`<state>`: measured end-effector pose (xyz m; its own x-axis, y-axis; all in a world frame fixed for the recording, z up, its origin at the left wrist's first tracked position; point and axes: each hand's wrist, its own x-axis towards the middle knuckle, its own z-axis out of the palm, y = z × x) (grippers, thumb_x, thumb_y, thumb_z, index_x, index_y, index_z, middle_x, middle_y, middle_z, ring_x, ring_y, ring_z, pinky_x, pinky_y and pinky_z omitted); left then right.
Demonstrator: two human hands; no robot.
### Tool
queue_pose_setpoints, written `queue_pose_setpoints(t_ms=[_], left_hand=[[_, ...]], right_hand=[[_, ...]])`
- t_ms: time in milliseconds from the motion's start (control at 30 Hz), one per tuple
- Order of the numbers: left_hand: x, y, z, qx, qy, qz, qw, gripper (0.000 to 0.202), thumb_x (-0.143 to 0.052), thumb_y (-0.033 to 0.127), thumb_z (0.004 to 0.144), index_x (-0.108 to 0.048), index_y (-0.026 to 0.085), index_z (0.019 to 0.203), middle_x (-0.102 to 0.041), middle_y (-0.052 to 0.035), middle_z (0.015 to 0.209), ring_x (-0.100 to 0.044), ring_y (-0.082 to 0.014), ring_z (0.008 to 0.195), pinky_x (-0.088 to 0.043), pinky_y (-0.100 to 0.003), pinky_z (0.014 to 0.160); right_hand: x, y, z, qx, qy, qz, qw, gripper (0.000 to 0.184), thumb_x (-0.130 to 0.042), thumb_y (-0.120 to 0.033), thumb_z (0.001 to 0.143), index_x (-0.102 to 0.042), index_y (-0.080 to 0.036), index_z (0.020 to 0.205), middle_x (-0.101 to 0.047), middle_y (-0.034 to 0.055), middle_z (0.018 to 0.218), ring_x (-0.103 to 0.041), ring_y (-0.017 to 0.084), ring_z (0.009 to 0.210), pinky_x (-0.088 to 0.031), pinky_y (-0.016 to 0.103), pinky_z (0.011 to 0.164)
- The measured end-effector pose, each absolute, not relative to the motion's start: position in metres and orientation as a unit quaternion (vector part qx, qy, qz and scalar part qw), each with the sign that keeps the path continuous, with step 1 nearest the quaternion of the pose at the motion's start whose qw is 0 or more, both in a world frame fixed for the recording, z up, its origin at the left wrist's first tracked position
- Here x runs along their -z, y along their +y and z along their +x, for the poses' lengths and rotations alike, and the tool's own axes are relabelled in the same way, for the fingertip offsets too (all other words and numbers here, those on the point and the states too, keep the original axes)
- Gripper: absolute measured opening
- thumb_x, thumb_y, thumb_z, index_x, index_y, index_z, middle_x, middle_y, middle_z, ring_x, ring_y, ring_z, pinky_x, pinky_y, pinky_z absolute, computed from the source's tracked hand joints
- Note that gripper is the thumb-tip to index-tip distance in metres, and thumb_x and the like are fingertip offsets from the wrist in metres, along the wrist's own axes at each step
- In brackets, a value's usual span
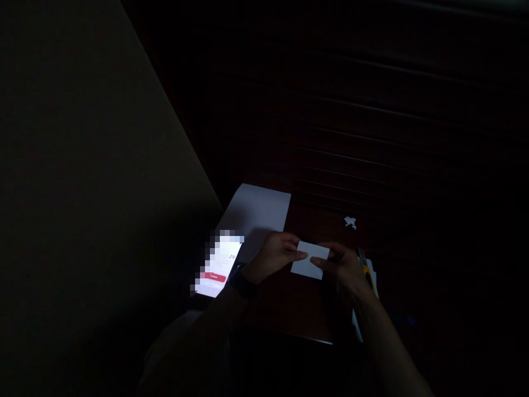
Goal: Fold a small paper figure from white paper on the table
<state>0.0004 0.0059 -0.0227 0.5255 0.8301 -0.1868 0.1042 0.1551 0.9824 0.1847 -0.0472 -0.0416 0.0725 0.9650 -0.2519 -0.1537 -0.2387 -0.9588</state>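
Note:
Between my two hands is a small white piece of paper (308, 268), roughly square, held above the dark table. My left hand (278, 253) pinches its left side, thumb on top and fingers behind. On the right side my right hand (339, 266) grips it the same way, its thumb pressed on the face of the paper. The two thumb tips are close together near the paper's middle. A dark band (243, 283) is around my left wrist. The fingers behind the paper are partly hidden.
A lit phone screen (219, 267) glows left of my left wrist. Behind it lies a large white sheet (264, 207). White paper scraps (350, 221) lie at the back right. A yellow utility knife (367, 274) is beside my right forearm. The dark table's (289, 314) front edge is near me.

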Motion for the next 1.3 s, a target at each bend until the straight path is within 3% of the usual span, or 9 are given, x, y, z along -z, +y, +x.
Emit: queue_pose_setpoints(t_ms=[433,633,767,867,967,1067,1167,1300], left_hand=[[0.034,0.007,0.000,-0.229,0.374,0.666,0.603,0.032,-0.071,0.024,0.061,-0.062,0.014,0.090,-0.062,-0.0004,0.067,-0.056,-0.0116,0.058,-0.037,-0.019,0.047],[0.031,0.004,0.002,-0.227,0.389,0.675,0.584,0.034,-0.072,0.023,0.060,-0.062,0.016,0.091,-0.057,0.0037,0.057,-0.051,-0.0089,0.049,-0.034,-0.018,0.043],[0.029,0.004,0.004,-0.276,0.413,0.657,0.567,0.037,-0.071,0.025,0.062,-0.062,0.018,0.098,-0.062,0.0013,0.063,-0.057,-0.0115,0.057,-0.041,-0.020,0.050],[0.027,0.005,0.005,-0.339,0.445,0.604,0.568,0.046,-0.072,0.031,0.062,-0.060,0.019,0.104,-0.068,-0.0050,0.084,-0.062,-0.0163,0.075,-0.048,-0.026,0.063],[0.024,0.004,0.005,-0.295,0.442,0.521,0.668,0.043,-0.065,0.047,0.067,-0.064,0.013,0.093,-0.068,-0.0114,0.087,-0.064,-0.0192,0.075,-0.050,-0.030,0.066],[0.023,0.002,0.006,-0.259,0.418,0.427,0.759,0.050,-0.056,0.055,0.072,-0.064,0.011,0.093,-0.068,-0.0138,0.084,-0.065,-0.0194,0.070,-0.051,-0.031,0.063],[0.025,0.001,0.007,-0.300,0.412,0.396,0.764,0.042,-0.064,0.047,0.069,-0.063,0.013,0.093,-0.068,-0.0109,0.086,-0.066,-0.0170,0.070,-0.050,-0.025,0.060],[0.024,0.001,0.006,-0.371,0.412,0.406,0.726,0.035,-0.064,0.042,0.070,-0.065,0.012,0.087,-0.066,-0.0106,0.089,-0.065,-0.0171,0.073,-0.050,-0.024,0.061]], right_hand=[[0.033,-0.048,0.185,-0.521,-0.472,-0.561,0.438,0.044,-0.072,-0.016,0.056,-0.058,-0.021,0.097,-0.062,0.0007,0.077,-0.058,0.016,0.066,-0.046,0.024,0.054],[0.032,-0.048,0.186,-0.538,-0.484,-0.541,0.429,0.042,-0.071,-0.019,0.058,-0.057,-0.021,0.098,-0.063,0.0015,0.078,-0.060,0.017,0.067,-0.048,0.028,0.058],[0.032,-0.048,0.184,-0.424,-0.515,-0.609,0.429,0.033,-0.067,-0.025,0.065,-0.059,-0.020,0.096,-0.064,0.0026,0.075,-0.060,0.019,0.064,-0.048,0.030,0.057],[0.034,-0.051,0.183,-0.208,-0.552,-0.680,0.435,0.023,-0.059,-0.023,0.072,-0.063,-0.021,0.094,-0.066,0.0058,0.085,-0.061,0.022,0.076,-0.048,0.035,0.069],[0.037,-0.058,0.183,-0.051,-0.624,-0.661,0.413,0.030,-0.052,-0.015,0.074,-0.064,-0.023,0.102,-0.064,0.0064,0.104,-0.056,0.025,0.099,-0.042,0.040,0.087],[0.038,-0.063,0.181,-0.028,-0.697,-0.600,0.393,0.037,-0.050,-0.012,0.076,-0.062,-0.026,0.108,-0.063,0.0034,0.108,-0.048,0.025,0.113,-0.038,0.040,0.094],[0.034,-0.063,0.177,-0.035,-0.703,-0.586,0.402,0.035,-0.049,-0.013,0.079,-0.062,-0.029,0.107,-0.062,0.0019,0.111,-0.042,0.024,0.120,-0.034,0.042,0.099],[0.024,-0.057,0.173,-0.099,-0.585,-0.629,0.502,0.043,-0.054,-0.021,0.078,-0.051,-0.026,0.121,-0.048,0.0051,0.129,-0.034,0.027,0.125,-0.029,0.046,0.101]])
